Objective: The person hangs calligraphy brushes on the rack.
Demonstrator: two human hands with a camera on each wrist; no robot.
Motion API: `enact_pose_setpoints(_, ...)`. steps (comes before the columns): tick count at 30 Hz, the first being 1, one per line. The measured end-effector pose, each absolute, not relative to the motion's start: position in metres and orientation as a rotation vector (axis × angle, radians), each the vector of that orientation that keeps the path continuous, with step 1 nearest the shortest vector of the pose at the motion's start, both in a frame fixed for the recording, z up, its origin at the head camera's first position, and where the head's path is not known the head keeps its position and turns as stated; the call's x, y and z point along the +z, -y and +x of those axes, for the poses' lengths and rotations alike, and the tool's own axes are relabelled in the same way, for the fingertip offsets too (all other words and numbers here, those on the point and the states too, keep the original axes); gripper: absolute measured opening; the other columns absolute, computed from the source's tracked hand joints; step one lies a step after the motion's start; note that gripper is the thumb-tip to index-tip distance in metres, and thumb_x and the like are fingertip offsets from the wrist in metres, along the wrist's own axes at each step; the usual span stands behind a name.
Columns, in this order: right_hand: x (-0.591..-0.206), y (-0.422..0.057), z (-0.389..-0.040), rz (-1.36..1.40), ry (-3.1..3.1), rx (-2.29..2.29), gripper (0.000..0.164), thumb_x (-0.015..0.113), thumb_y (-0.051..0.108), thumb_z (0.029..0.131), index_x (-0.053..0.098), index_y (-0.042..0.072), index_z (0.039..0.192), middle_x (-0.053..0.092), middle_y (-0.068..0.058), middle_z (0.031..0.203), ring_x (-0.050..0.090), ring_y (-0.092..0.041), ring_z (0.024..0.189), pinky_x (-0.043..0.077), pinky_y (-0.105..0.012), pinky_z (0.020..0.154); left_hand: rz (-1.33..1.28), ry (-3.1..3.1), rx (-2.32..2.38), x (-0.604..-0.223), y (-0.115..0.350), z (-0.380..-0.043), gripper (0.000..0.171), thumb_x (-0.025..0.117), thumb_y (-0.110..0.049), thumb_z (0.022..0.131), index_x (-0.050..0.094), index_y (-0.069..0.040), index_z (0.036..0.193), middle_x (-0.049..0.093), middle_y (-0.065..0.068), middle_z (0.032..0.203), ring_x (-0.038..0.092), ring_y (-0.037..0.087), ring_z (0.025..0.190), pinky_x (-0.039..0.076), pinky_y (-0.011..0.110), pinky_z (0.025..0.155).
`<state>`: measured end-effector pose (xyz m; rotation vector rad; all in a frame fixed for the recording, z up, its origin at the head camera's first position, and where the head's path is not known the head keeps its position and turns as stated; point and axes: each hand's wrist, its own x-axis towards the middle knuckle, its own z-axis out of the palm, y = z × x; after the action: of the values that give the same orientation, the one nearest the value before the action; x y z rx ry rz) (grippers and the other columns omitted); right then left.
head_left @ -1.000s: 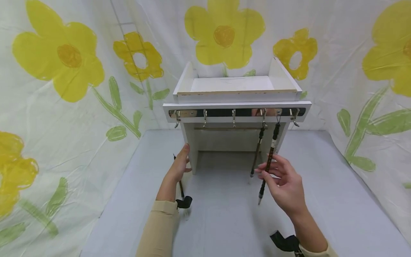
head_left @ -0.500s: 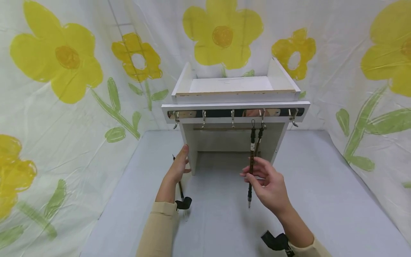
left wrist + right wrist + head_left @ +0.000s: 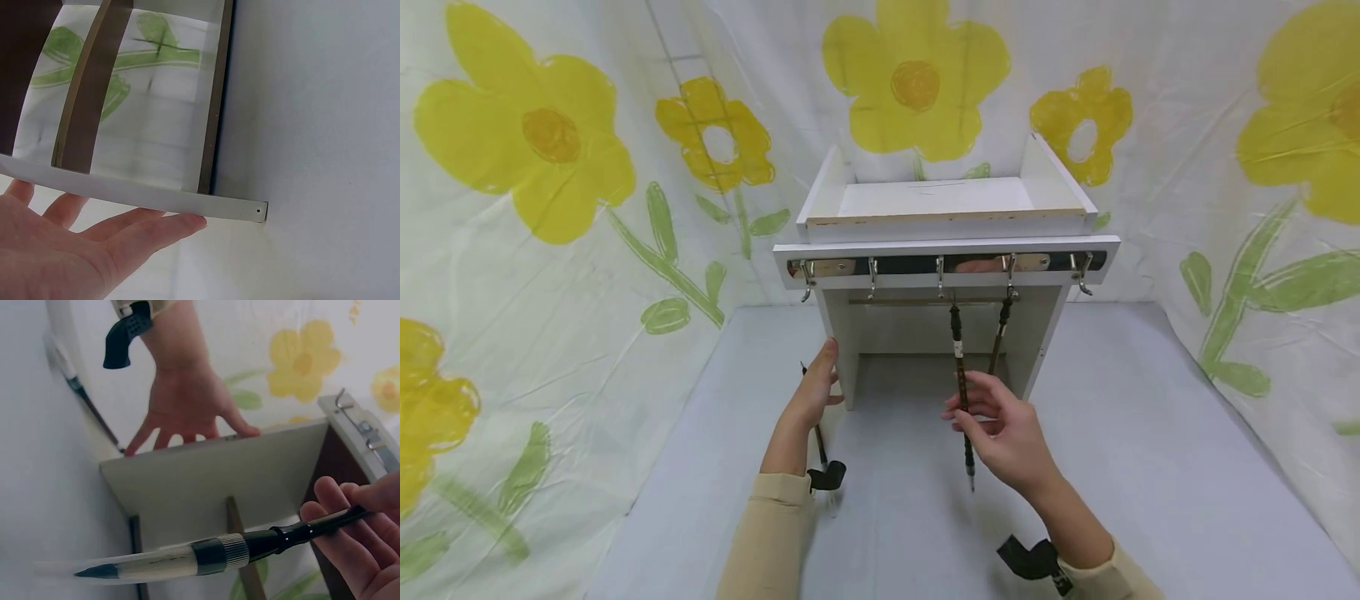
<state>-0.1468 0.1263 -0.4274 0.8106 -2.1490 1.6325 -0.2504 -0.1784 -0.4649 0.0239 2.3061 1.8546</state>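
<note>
Item 1: brush (image 3: 959,354), dark, slim, with a white label band near the top and a cord loop at its end. Held nearly upright, tip down, before the rack's front; loop just below the hook rail near the 3rd hook from the left, contact with that hook not tellable. Right wrist view: pale bristle head with a dark point, grey ribbed collar.

Item 2: right hand (image 3: 1000,429), thumb and fingers pinching the shaft of Item 1 below its middle.

Item 3: left hand (image 3: 812,387), fingers spread and resting against the outer side of the rack's left panel; nothing gripped.

Item 4: white rack (image 3: 943,247), standing on a pale table (image 3: 898,508); tray-like top, 2 side panels, a rod across the back.

Item 5: hook rail (image 3: 910,265), shiny metal, 5 hooks, along the rack's front.

Item 6: hanging brush (image 3: 999,333), suspended at the 4th hook from the left, lower part hidden behind the right hand.

Item 7: loose brush (image 3: 821,446), left of the rack, partly covered by the left hand and wrist.

Item 8: backdrop sheet (image 3: 805,92), white, yellow flowers, green leaves.
</note>
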Motion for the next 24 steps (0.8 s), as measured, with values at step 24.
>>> enact_pose_setpoints(24,-0.441,-0.117,-0.170,0.810,2.195,1.614,0.048,0.069,-0.010,0.090,0.055,0.006,0.134,0.074,-0.015,0.102,0.076,-0.029,0.085,0.063,-0.027,0.072,0.031,-2.334,1.848,-0.468,0.178,-0.253,0.089,0.018,-0.079,0.096,0.008,-0.023,0.164,0.006,0.010,0.171,0.025,0.045,0.150,0.045,0.063,0.106)
